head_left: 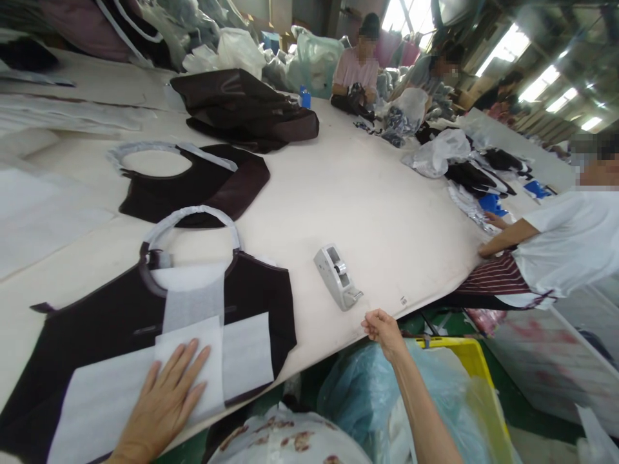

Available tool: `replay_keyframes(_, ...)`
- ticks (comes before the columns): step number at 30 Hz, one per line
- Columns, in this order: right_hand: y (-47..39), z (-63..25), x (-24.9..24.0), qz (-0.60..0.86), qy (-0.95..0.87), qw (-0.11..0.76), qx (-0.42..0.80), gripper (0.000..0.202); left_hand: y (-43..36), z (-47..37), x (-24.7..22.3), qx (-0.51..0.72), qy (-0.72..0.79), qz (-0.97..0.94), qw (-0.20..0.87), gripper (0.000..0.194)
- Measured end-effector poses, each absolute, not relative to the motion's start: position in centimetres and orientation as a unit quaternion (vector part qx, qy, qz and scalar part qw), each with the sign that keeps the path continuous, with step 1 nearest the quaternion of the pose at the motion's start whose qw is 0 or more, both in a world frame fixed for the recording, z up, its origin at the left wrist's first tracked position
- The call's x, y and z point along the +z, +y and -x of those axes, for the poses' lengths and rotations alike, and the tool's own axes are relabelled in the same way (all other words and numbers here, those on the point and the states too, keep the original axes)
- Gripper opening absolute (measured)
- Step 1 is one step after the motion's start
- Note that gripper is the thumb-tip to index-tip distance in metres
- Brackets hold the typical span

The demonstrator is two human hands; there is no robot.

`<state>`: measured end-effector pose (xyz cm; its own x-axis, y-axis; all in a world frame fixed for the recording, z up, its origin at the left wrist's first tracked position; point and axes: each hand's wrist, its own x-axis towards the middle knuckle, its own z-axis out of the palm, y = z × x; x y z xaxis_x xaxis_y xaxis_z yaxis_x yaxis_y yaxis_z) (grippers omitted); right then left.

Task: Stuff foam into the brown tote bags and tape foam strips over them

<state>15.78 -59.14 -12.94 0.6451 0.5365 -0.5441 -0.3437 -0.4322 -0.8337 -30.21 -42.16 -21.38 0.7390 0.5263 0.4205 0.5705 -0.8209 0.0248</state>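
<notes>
My left hand (169, 393) lies flat with its fingers spread on a white wrapping sheet (215, 348). The sheet is on a dark brown, nearly black handbag (106, 328) lying flat at the table's front edge. White wrapping covers the bag's looped handle (193, 212), and a white strip (196, 293) hangs down from it. My right hand (384, 332) is pinched shut above the table edge, just in front of a grey tape dispenser (336, 277). A faint clear bit at its fingertips looks like tape; it is hard to see.
Behind lie a second dark bag (236, 187) with a wrapped handle and a stack of brown bags (242, 106). White sheets (43, 206) lie at left. A yellow crate (476, 361) with plastic stands below the edge. A person in white (575, 238) works at right; others are farther back.
</notes>
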Motion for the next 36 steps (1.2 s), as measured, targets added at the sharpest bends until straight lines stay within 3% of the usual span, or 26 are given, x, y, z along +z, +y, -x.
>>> replay_keyframes(6, -57.1, -16.4, -14.7, 0.759, -0.048, 0.513, 0.398, 0.044, -42.1, 30.4, -21.9, -0.21, -0.307, 0.927, 0.041, 0.06)
replay_keyframes(13, -61.0, -14.5, -13.8, 0.816, -0.03, 0.469, 0.338, 0.051, -43.7, 30.1, -20.7, -0.127, -0.328, 0.934, 0.069, 0.054)
replay_keyframes(16, -59.9, -12.4, -10.4, 0.773, -0.162, 0.436, 0.432, 0.046, -44.1, 30.0, -20.4, -0.099, -0.347, 0.932, 0.038, 0.055)
replay_keyframes(20, -52.4, -6.5, -4.5, 0.597, -0.433, 0.263, 0.622, 0.032, -44.6, 29.9, -20.2, -0.101, -0.354, 0.93, 0.01, 0.056)
replay_keyframes(23, -44.5, -1.0, -2.3, 0.453, -0.589, 0.105, 0.66, 0.022, -44.8, 29.8, -20.3, -0.108, -0.353, 0.929, 0.006, 0.058)
replay_keyframes(25, -39.8, 2.4, -2.5, 0.386, -0.678, 0.0, 0.626, 0.016, -44.9, 29.8, -20.4, -0.112, -0.355, 0.928, 0.0, 0.06)
replay_keyframes(29, -33.5, 7.4, -4.8, 0.376, -0.798, -0.184, 0.433, 0.013, -45.1, 29.7, -20.4, -0.117, -0.365, 0.923, -0.025, 0.061)
replay_keyframes(32, -31.1, 9.6, -6.6, 0.383, -0.821, -0.24, 0.348, 0.017, -45.2, 29.7, -20.3, -0.127, -0.368, 0.921, -0.031, 0.06)
replay_keyframes(36, -29.6, 11.0, -8.1, 0.37, -0.83, -0.265, 0.323, 0.016, -45.4, 29.5, -20.3, -0.144, -0.369, 0.917, -0.045, 0.063)
